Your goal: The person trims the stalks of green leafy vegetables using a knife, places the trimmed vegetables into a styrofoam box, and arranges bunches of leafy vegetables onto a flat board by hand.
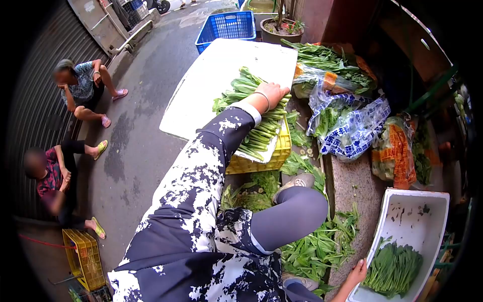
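Note:
A pile of long-stemmed leafy greens lies on a white foam board, stems towards me. My left hand, with a bracelet at the wrist, reaches across the pile, its fingers closed round some stalks; the fingertips are partly hidden. Under the board stands a yellow plastic crate. At lower right my right hand grips the rim of a white foam box. Inside that box lies a neat bunch of dark green leaves.
Plastic bags of vegetables lie at the right. Loose leaves cover the ground around my feet. Behind the board are a blue crate and a potted plant. Two people sit along the shutter, near another yellow crate.

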The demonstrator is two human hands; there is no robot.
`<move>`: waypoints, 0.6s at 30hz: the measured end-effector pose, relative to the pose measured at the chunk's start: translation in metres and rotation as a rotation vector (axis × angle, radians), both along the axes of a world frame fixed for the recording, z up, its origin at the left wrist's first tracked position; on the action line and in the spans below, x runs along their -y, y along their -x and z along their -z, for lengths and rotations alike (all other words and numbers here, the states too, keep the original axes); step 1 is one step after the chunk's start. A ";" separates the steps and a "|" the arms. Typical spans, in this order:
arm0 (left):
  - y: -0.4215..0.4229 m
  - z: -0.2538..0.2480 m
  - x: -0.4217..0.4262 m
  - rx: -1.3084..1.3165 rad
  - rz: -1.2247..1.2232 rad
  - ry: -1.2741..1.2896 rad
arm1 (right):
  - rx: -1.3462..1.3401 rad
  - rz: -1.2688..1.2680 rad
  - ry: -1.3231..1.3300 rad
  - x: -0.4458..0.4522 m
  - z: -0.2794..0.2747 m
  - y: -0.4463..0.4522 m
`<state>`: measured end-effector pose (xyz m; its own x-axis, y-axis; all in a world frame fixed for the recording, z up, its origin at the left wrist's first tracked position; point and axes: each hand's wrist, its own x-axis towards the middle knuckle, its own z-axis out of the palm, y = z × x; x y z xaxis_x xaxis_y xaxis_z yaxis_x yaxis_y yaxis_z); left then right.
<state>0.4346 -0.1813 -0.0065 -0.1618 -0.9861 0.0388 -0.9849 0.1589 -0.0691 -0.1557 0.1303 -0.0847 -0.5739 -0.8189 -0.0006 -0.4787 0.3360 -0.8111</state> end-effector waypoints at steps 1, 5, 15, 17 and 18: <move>0.000 -0.003 0.001 -0.003 -0.001 -0.001 | -0.006 -0.009 -0.014 0.003 0.006 0.002; -0.006 -0.005 0.000 0.005 0.051 -0.033 | -0.011 -0.080 -0.054 0.017 0.010 0.000; -0.015 0.002 0.000 -0.120 0.030 0.025 | -0.073 -0.111 -0.222 0.015 0.047 0.032; -0.019 -0.001 -0.001 -0.175 0.056 -0.004 | -0.095 -0.121 -0.199 0.012 0.057 0.039; -0.021 -0.003 -0.002 -0.182 0.055 -0.003 | -0.114 -0.114 -0.234 0.012 0.057 0.038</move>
